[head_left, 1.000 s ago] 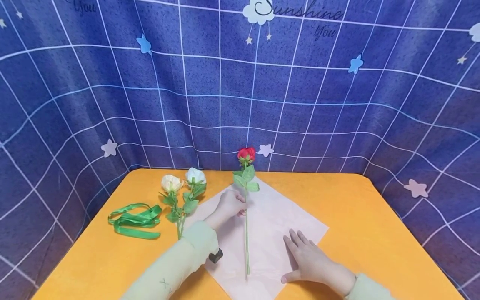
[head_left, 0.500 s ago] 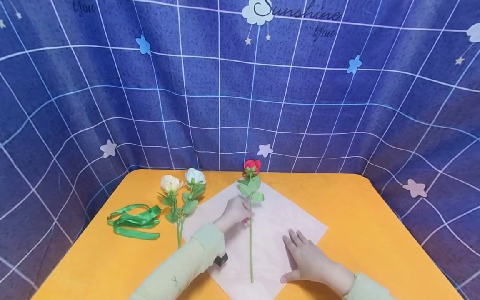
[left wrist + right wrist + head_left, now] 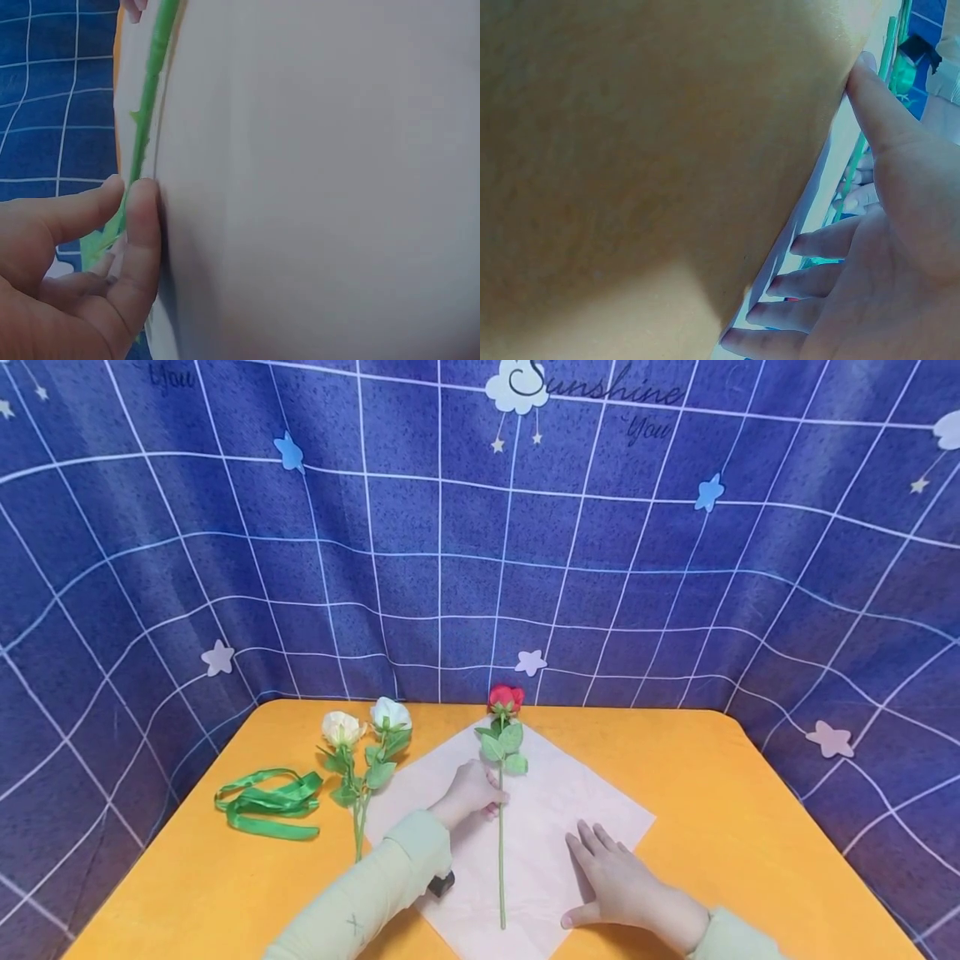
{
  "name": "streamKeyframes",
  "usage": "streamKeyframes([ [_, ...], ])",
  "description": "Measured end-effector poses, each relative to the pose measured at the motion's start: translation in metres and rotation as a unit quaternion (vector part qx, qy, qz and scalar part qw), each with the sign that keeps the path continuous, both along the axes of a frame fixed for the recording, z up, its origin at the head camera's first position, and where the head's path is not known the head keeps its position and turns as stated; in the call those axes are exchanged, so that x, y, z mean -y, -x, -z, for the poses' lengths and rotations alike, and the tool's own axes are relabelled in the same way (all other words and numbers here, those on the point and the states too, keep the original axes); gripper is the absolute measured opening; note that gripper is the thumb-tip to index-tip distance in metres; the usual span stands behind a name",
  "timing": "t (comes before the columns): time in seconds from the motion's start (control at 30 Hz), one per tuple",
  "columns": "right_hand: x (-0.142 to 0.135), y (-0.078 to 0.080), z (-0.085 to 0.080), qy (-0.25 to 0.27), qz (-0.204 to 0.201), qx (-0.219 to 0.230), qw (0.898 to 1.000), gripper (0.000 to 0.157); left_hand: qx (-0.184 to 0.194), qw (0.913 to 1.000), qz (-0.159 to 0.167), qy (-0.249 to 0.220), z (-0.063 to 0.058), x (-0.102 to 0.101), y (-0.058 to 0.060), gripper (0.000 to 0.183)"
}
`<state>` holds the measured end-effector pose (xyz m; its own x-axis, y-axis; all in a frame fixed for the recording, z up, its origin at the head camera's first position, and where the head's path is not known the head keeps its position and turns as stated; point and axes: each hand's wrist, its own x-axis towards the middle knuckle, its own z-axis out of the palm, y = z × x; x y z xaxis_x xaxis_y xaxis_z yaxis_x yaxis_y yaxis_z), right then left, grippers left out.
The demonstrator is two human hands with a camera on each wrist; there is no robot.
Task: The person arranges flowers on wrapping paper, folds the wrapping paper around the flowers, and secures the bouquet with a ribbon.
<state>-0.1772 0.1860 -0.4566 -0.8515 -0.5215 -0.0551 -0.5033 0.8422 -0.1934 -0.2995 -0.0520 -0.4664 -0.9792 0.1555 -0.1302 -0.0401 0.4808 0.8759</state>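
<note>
- Red rose [image 3: 502, 827] has slid toward the paper's [image 3: 551, 810] near corner since a second ago, with the left grip [image 3: 471, 792] riding along.
- That grip pinches the stem [image 3: 154, 67]; bloom's [image 3: 506, 699] just beyond it, at the paper's far corner.
- Right grip [image 3: 618, 881] is spread wide at the near-right edge. I'd leave it there as an anchor, then lay the stem straight before letting go.

Orange tabletop [image 3: 720, 827] | blue gridded cloth [image 3: 472, 585] behind | pale star prints [image 3: 531, 662] low | white cloud print [image 3: 516, 393] high | faint lettering [image 3: 617, 387], apparently "Sunshine"
</note>
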Motion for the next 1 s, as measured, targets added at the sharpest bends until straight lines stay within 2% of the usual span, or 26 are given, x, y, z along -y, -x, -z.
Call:
streamKeyframes([
  [0.2, 0.0, 0.0, 0.001, 0.001, -0.001, -0.001, 1.0, 0.113, 0.011, 0.9999, 0.01, 0.001, -0.009, 0.007, -0.003, 0.015],
  [0.47, 0.0, 0.0, 0.0, -0.001, -0.003, -0.001, 1.0, 0.113, -0.009, 0.9994, 0.004, 0.034, -0.03, 0.024, -0.013, 0.028],
  [0.77, 0.002, -0.001, -0.001, 0.002, -0.003, 0.002, 1.0, 0.113, -0.048, 0.9977, 0.009, 0.047, -0.047, 0.057, -0.028, 0.033],
  [1.0, 0.002, -0.001, -0.002, 0.002, -0.003, 0.007, 1.0, 0.114, -0.041, 0.9982, -0.028, 0.034, -0.059, 0.081, -0.037, 0.032],
])
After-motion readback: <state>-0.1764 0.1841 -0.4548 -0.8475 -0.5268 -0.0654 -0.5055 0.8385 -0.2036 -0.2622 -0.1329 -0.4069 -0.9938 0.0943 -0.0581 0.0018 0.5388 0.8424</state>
